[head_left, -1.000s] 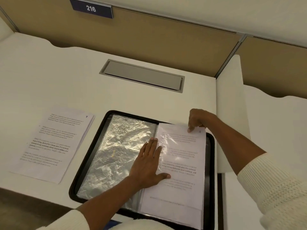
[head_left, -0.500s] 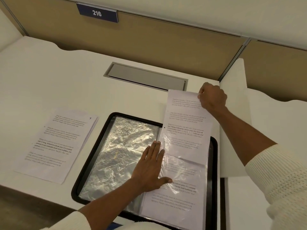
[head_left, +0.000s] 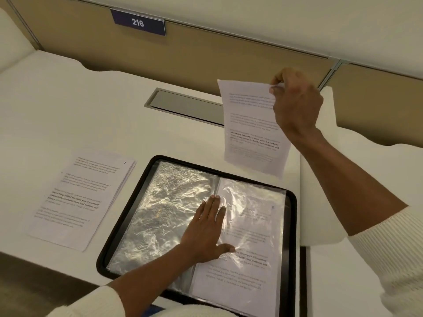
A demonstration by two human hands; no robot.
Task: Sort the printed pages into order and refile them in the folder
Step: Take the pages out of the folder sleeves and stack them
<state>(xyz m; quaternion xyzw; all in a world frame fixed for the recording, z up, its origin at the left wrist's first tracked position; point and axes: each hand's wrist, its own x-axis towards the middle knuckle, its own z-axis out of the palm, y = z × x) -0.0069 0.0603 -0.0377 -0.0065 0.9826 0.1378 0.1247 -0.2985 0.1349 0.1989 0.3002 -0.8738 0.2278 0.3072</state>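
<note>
A black folder lies open on the desk, its clear plastic sleeves crinkled and shiny. My left hand presses flat on the folder's middle, fingers straight, across the spine and the right sleeve, which has a printed page inside. My right hand pinches the top right corner of a printed page and holds it in the air above the folder's far right edge. A stack of printed pages lies on the desk left of the folder, the top one marked 7.
A grey metal cable hatch is set in the white desk behind the folder. A tan partition with a blue sign reading 216 stands at the back. A white divider panel rises on the right of the folder.
My right hand has drawn the page fully out of the right sleeve and lifted it up and away from the folder. My left hand has stayed pressed on the folder.
</note>
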